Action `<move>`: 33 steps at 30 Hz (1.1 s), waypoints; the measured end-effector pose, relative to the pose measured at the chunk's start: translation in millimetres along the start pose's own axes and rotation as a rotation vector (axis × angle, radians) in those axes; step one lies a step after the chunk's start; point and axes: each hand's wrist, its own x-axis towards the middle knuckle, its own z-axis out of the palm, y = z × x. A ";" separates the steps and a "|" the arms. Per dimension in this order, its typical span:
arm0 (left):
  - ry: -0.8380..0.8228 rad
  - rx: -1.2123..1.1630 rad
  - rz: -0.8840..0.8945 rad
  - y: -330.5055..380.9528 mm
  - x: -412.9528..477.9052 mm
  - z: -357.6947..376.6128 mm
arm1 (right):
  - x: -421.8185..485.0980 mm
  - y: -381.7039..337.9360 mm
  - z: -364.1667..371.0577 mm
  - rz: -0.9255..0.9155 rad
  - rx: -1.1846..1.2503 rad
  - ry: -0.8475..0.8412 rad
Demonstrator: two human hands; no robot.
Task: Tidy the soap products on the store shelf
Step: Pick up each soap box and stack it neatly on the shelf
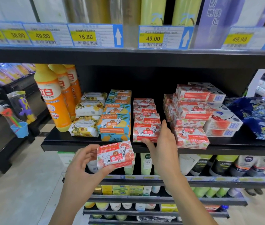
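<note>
1. A black store shelf (86, 144) runs across the view at about chest height, with a row of yellow price tags (86, 36) on the shelf edge above it and tubes and bottles on the shelves below. A pale floor (23, 184) shows to the left, beside another dark rack hung with toys.
2. On the shelf stand orange detergent bottles (53, 101) at the left, then white-and-yellow wrapped soaps (86, 120), blue-and-yellow soap boxes (115, 120), a red soap stack (145, 120), and a looser, uneven pile of red soap boxes (191, 114); blue patterned packs (261, 117) sit at the far right.
3. The left hand (86, 166) holds one red Goat Soap bar (116, 155) in front of and just below the shelf edge, fingers curled along its left end and thumb under its lower edge.
4. That bar's long axis runs roughly left to right, tilted up slightly to the right, printed face toward the camera and lettering upright.
5. The right hand (162, 143) is open, fingers spread, resting against the front right of the red soap stack; it grips nothing.
</note>
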 end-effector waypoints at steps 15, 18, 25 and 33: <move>-0.113 0.007 0.182 17.3 8.4 31.2 | -29.8 1.2 -53.7 -0.258 0.197 -0.319; -0.129 0.015 0.221 21.9 11.2 38.0 | -27.0 4.6 -61.2 -0.252 0.208 -0.298; -0.159 0.108 0.203 11.9 21.2 43.3 | -13.3 -0.4 -77.1 -0.209 0.175 -0.196; -0.034 0.463 0.377 -32.9 32.2 53.1 | 56.1 -35.0 -66.8 -0.137 0.000 0.127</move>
